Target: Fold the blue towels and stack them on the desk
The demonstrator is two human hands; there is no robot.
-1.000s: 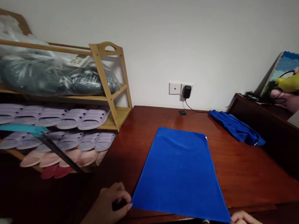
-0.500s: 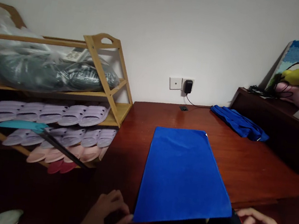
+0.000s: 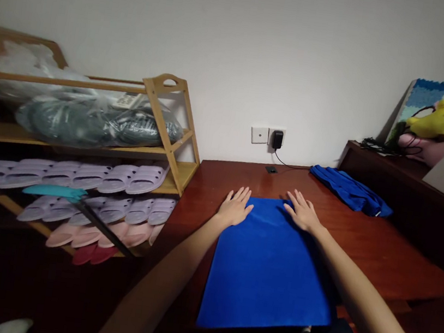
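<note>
A blue cloth lies spread out on the reddish-brown wooden table, its near edge reaching the table's front. My left hand rests flat with fingers stretched out over the cloth's far left corner. Over the far right corner, my right hand lies with its fingers spread. Neither hand grips anything. A second blue cloth, bunched up, sits at the back right of the table.
On the left stands a wooden rack holding plastic-wrapped bundles and rows of lilac slippers. A black plug is in the wall socket. To the right, a dark ledge carries a yellow plush toy.
Both hands have moved from the cloth's near corners to its far corners, and their fingers have straightened. My left hand no longer pinches the near left corner. The view has shifted slightly.
</note>
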